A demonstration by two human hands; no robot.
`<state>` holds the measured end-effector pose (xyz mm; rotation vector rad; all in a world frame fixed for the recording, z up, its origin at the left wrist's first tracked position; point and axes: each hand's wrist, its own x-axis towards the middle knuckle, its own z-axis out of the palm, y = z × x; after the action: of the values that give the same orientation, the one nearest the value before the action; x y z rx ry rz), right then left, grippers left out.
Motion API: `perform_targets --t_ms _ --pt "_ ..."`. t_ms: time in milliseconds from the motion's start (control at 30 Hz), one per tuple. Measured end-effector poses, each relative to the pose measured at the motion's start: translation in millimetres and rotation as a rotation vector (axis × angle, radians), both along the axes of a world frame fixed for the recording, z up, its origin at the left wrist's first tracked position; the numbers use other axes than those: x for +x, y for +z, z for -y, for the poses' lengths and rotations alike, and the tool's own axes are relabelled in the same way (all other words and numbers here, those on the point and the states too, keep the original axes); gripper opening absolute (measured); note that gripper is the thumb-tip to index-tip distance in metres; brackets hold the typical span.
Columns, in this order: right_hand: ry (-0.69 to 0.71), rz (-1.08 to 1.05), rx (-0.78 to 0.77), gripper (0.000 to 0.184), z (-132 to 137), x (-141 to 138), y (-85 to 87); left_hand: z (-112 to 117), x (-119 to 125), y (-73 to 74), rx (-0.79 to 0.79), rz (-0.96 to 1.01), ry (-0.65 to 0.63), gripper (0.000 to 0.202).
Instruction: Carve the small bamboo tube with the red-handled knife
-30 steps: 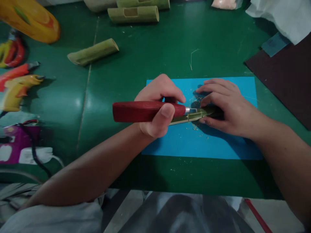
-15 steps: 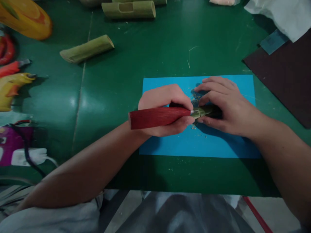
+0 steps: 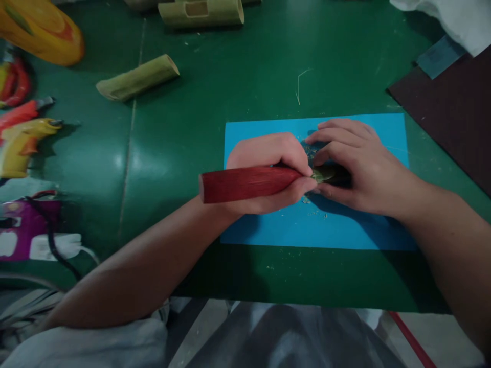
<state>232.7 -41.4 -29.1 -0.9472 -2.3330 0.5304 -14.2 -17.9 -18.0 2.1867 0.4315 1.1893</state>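
Note:
My left hand (image 3: 268,148) is closed around a carving tool with a thick red wooden handle (image 3: 245,184). Its butt points left and its tip, hidden by my thumb and fingers, meets a short green piece of bamboo (image 3: 325,174). From the right, my right hand (image 3: 356,163) grips that piece between thumb and fingers, with much of it under the palm. Both hands are above a blue sheet (image 3: 284,230), where small shavings (image 3: 307,200) lie around the work.
A cut bamboo tube (image 3: 140,79) lies at upper left, and a bamboo tube with a square opening (image 3: 226,14) at the back. Along the left are a yellow bottle (image 3: 46,30), a glue gun (image 3: 23,151) and a power strip (image 3: 53,246). A dark board (image 3: 448,107) lies right.
My left hand and the carving tool have shifted slightly right, closer to my right fingers, covering the metal that showed before. The whole view has tilted a little; the right hand keeps its grip.

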Motion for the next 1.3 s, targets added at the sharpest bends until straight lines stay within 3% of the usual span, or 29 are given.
perform_targets --t_ms 300,533,633,833,1000,1133,1300 --pt "-0.018 0.003 -0.034 0.023 1.4 -1.6 -0.1 -1.9 3.2 -6.5 0.016 0.103 0.050 0.033" --pt "-0.032 0.010 -0.068 0.019 1.4 -1.3 2.3 -1.7 5.5 -13.8 0.145 0.229 0.105 0.023" --pt "-0.034 0.001 -0.064 0.019 0.7 -1.3 1.3 -1.3 4.3 -10.4 0.109 0.166 0.123 0.016" --pt "-0.031 0.002 -0.080 0.018 0.0 -1.0 1.8 -3.3 1.0 -2.9 0.080 0.052 0.001 0.011" --pt "-0.019 -0.019 -0.055 0.021 -1.1 -0.6 -0.8 0.0 2.2 -1.1 0.024 0.011 0.031 0.010" --pt "-0.007 -0.006 -0.012 0.022 -1.4 0.4 -2.1 1.9 5.7 -2.4 -0.021 0.087 0.073 0.022" --pt "-0.002 0.009 -0.042 0.021 -1.1 0.8 0.8 -3.7 0.7 -15.0 0.071 0.181 0.038 0.035"
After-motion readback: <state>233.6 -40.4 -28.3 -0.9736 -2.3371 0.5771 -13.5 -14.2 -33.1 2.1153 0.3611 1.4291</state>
